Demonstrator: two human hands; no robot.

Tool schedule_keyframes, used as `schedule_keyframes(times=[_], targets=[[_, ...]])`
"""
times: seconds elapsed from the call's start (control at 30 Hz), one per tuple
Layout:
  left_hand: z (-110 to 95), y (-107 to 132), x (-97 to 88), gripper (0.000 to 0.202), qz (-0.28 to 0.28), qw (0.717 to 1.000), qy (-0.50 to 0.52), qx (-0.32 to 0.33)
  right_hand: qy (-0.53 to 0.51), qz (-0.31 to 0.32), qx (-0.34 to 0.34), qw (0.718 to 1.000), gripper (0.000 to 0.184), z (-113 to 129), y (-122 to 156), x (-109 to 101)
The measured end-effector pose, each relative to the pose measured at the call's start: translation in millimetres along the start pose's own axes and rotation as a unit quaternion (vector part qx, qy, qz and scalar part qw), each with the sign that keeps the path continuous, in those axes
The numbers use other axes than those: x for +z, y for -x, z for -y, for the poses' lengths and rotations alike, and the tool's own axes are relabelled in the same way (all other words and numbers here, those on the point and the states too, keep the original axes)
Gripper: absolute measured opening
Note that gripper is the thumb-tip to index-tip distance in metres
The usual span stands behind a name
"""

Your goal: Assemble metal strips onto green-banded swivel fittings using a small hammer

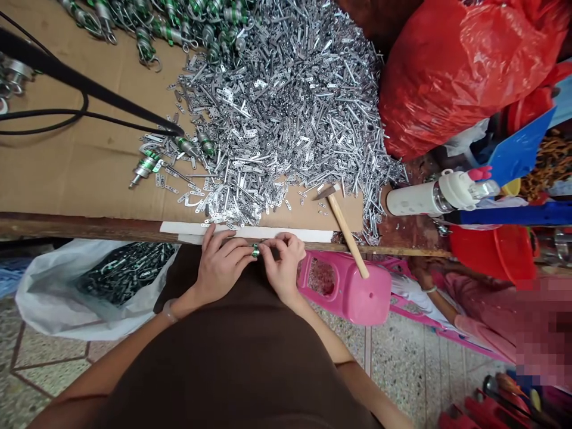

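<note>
Left hand and right hand: both closed in a fingertip pinch, together grasping one small green-banded metal fitting, which sits between them at the near table edge, in front of the body. Thumbs and forefingers bear on it from either side, a close, level hold that suits so small a part; the fingers hide most of it. Just beyond the hands: white card strip along the wooden table edge. On the brown cardboard sheet, far: heap of punched aluminium strips, with loose fittings at its left. To the right: small hammer, its handle reaching over a pink plastic stool. Near left: white plastic bag.
</note>
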State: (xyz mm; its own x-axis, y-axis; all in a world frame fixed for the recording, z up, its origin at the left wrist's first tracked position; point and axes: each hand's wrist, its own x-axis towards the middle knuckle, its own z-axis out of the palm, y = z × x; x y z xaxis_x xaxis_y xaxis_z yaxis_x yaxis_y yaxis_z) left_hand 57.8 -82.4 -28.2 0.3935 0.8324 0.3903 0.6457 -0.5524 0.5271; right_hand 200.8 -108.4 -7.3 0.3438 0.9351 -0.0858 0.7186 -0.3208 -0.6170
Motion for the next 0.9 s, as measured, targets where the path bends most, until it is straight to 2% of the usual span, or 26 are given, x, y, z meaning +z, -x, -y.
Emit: schedule_keyframes(times=[0.17,0.3,0.4,0.5,0.57,0.67,0.73,0.8,0.9], targets=[[-1.0,-2.6,-1.6,0.002,0.0,1.0,0.008,-0.003,0.015,0.01,0.005,1.0,0.017,-6.1,-6.2,3.9],[-1.8,-4.2,-2.9,0.003,0.006,1.0,0.007,0.0,-0.026,0.023,-0.014,0.999,0.02,-21.5,-23.4,-11.2],[-1.9,-4.9,-3.5,0.004,0.003,1.0,0.008,0.005,-0.044,-0.046,-0.014,0.998,0.022,-29.7,-39.3,-29.5],[-2.2,-5.2,-3.9,0.003,0.003,1.0,0.007,-0.004,-0.023,-0.098,-0.062,0.993,0.023,-35.0,-51.4,-41.7],[-2.4,-5.2,-3.7,0.003,0.007,1.0,0.006,-0.009,0.047,-0.12,-0.086,0.988,0.027,-45.0,-61.7,-43.7],[-2.3,-4.8,-3.1,0.003,0.005,1.0,0.011,-0.014,0.177,-0.207,-0.027,0.962,0.048,-73.1,-87.3,-43.0],[-2.1,-4.5,-2.7,0.003,0.005,1.0,0.016,-0.017,0.215,-0.2,0.003,0.956,0.048,-90.2,-106.0,-45.0],[-2.0,-4.1,-2.4,0.003,0.008,1.0,0.019,-0.021,0.214,-0.163,-0.007,0.963,0.041,-94.5,-115.8,-50.4],[-2.0,-3.6,-1.9,0.003,0.011,0.999,0.021,-0.025,0.177,-0.133,-0.057,0.973,0.04,-71.3,-100.7,-60.5]])
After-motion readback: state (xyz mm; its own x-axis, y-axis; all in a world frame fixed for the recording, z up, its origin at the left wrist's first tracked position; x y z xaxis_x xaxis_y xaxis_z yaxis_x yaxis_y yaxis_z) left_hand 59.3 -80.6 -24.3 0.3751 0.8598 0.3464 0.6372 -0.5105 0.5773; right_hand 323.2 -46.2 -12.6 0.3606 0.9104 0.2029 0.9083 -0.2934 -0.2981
